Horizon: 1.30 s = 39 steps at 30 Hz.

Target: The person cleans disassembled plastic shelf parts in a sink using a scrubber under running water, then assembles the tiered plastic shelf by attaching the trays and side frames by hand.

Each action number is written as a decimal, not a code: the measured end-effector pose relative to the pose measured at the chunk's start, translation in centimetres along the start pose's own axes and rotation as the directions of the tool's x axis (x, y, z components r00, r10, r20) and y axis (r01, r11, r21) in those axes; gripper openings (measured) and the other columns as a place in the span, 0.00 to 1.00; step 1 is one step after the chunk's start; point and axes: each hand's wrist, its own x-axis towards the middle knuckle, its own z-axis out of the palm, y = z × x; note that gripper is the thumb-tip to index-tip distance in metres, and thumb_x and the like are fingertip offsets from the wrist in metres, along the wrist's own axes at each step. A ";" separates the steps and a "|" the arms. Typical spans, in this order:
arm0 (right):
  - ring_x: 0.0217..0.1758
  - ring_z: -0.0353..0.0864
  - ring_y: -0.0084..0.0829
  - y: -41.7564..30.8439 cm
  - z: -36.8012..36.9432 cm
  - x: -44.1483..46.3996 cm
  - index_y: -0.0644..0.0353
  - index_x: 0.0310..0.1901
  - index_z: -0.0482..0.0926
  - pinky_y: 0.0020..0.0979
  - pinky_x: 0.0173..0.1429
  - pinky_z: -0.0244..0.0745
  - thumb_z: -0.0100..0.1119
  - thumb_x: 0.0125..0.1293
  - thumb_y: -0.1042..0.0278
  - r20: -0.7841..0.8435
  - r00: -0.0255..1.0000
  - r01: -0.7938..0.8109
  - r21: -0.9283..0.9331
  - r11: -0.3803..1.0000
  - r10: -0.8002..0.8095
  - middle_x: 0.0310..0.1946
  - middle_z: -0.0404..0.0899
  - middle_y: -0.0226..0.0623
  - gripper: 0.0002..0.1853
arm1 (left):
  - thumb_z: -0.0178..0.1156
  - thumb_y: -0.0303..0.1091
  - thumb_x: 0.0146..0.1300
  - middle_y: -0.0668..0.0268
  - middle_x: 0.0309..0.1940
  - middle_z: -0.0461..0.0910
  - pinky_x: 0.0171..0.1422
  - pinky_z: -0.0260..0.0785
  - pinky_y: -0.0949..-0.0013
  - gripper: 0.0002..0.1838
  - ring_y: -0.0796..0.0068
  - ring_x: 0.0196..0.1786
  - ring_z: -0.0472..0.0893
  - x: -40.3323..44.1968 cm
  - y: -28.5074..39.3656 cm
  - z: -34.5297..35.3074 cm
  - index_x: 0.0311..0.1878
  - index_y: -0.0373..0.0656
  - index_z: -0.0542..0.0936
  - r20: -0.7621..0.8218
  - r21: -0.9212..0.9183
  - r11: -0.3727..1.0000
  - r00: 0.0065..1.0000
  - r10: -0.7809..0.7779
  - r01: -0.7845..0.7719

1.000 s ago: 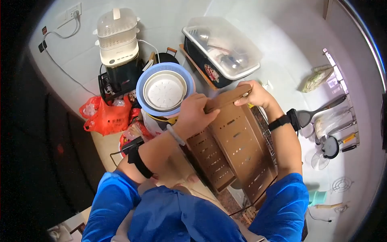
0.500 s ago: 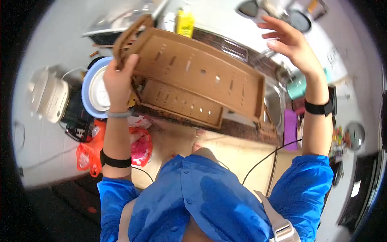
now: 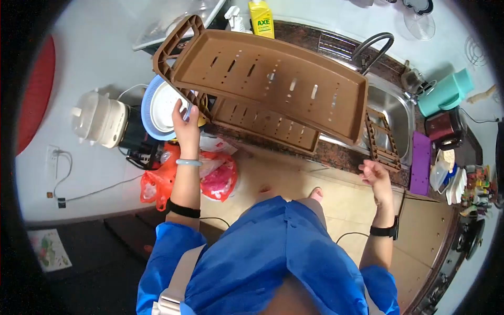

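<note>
A brown two-tier rack (image 3: 270,79) with slotted shelves stands on the dark counter (image 3: 336,160), partly over the sink. Its left end frame is upright, and a lattice side piece (image 3: 382,137) shows at its right end. My left hand (image 3: 186,123) is raised beside the rack's left end, fingers apart and holding nothing. Near the counter's front edge, just below the lattice piece, my right hand (image 3: 375,176) has its fingers loosely spread with nothing in them.
Behind the rack are a yellow bottle (image 3: 261,20) and a faucet (image 3: 377,47). A blue basin (image 3: 153,107), white steamer (image 3: 100,119) and red bags (image 3: 163,178) are at left. Right of the sink (image 3: 391,97) are a teal jug (image 3: 446,92) and purple board (image 3: 420,163).
My left hand has let go of the rack's end and moved down slightly. My right hand has come down from above the sink to the counter's front. The view has shifted.
</note>
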 end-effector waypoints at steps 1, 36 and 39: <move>0.38 0.78 0.20 0.8 0.3 0.5 0.57 0.54 0.76 0.23 0.43 0.73 0.59 0.67 0.60 0.032 0.999 -0.007 0.043 0.999 0.005 0.43 0.82 0.31 0.17 | 0.62 0.33 0.61 0.57 0.56 0.70 0.59 0.67 0.64 0.31 0.64 0.56 0.72 0.0 -1.8 0.4 0.65 0.34 0.64 -0.019 -0.041 0.996 0.997 -0.079 0.078; 0.39 0.78 0.47 1.9 -1.4 5.9 0.61 0.44 0.79 0.43 0.46 0.74 0.65 0.54 0.68 -0.335 0.689 0.282 -0.693 0.663 -0.643 0.33 0.78 0.46 0.15 | 0.59 0.32 0.61 0.50 0.43 0.82 0.54 0.70 0.60 0.15 0.54 0.48 0.81 -0.5 -15.3 2.8 0.47 0.32 0.77 0.069 0.595 0.803 0.997 -0.028 -0.019; 0.62 0.66 0.47 2.5 -8.1 3.6 0.57 0.54 0.76 0.50 0.64 0.59 0.70 0.50 0.63 -0.264 0.850 0.022 -0.847 0.531 -0.457 0.55 0.72 0.44 0.27 | 0.64 0.33 0.59 0.49 0.52 0.78 0.57 0.70 0.61 0.27 0.56 0.53 0.79 -1.5 -13.2 3.6 0.59 0.32 0.70 -0.009 0.411 0.907 0.995 -0.100 0.095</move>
